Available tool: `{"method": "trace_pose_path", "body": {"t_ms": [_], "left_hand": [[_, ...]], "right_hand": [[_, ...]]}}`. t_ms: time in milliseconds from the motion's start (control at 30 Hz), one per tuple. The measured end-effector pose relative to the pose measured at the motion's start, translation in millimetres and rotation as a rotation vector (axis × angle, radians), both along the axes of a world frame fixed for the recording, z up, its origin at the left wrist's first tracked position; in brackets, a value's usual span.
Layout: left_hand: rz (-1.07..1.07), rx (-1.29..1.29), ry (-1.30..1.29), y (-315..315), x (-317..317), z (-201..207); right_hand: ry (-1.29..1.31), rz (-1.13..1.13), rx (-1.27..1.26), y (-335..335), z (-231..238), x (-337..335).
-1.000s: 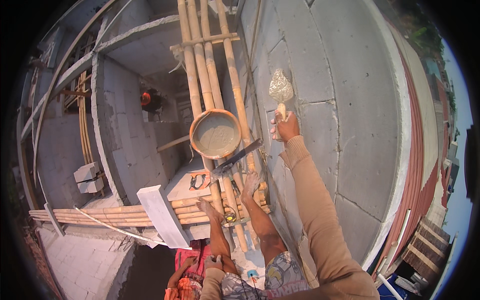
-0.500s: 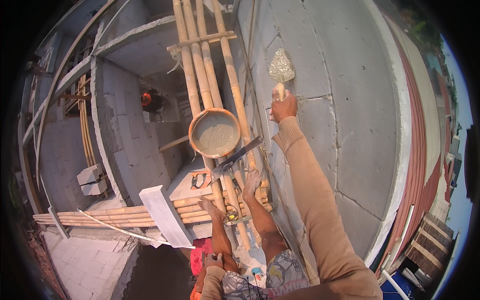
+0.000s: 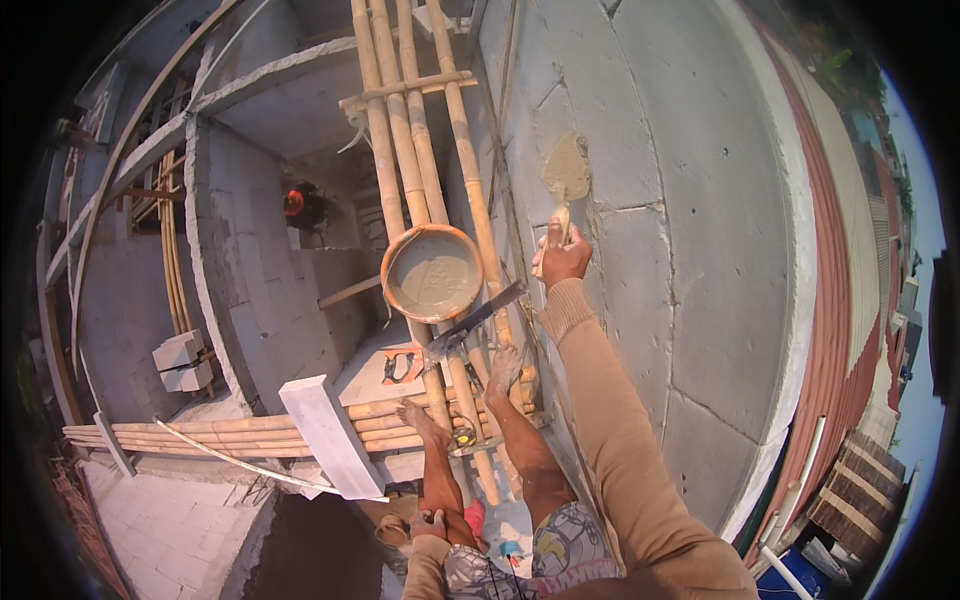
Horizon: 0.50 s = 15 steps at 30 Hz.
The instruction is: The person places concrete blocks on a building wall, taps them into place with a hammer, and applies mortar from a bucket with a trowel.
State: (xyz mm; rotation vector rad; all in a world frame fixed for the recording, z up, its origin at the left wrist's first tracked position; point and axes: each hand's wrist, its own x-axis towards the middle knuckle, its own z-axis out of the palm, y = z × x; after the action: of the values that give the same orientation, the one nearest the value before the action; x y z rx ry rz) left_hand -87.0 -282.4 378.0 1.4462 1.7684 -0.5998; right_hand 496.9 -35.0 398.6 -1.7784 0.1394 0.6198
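My right hand [image 3: 566,256] is closed round the handle of a trowel [image 3: 561,216] at the grey block wall. Just beyond the handle is a wet, mortar-coloured patch [image 3: 567,168]; I cannot tell how much of it is the blade and how much is mortar on the wall. My left hand [image 3: 428,523] lies on my left leg near the knee, its fingers loosely bent and holding nothing visible. A round orange-rimmed bucket [image 3: 388,290] with grey mortar inside rests on the bamboo poles, left of my right hand.
Bamboo poles [image 3: 462,190] form a narrow scaffold under my bare feet. A long dark-bladed tool [image 3: 478,322] lies across them beside the bucket. An orange-and-black saw handle [image 3: 403,366] and a pale upright block [image 3: 330,437] are at left. Someone in orange [image 3: 296,203] is lower down.
My right hand has drawn back slightly toward me with the trowel. The shiny mortar-laden blade seen before now appears as a duller patch against the wall. My left hand stays at my leg.
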Motion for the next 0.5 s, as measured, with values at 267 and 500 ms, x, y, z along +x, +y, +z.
{"method": "trace_pose_path", "body": {"t_ms": [267,500], "left_hand": [[0.016,0.003,-0.033,5,1,-4],[0.017,-0.005,-0.006,12,5,7]], "right_hand": [[0.108,0.092,-0.014,10,-8,44],[0.054,0.001,0.111,15,21,36]]}}
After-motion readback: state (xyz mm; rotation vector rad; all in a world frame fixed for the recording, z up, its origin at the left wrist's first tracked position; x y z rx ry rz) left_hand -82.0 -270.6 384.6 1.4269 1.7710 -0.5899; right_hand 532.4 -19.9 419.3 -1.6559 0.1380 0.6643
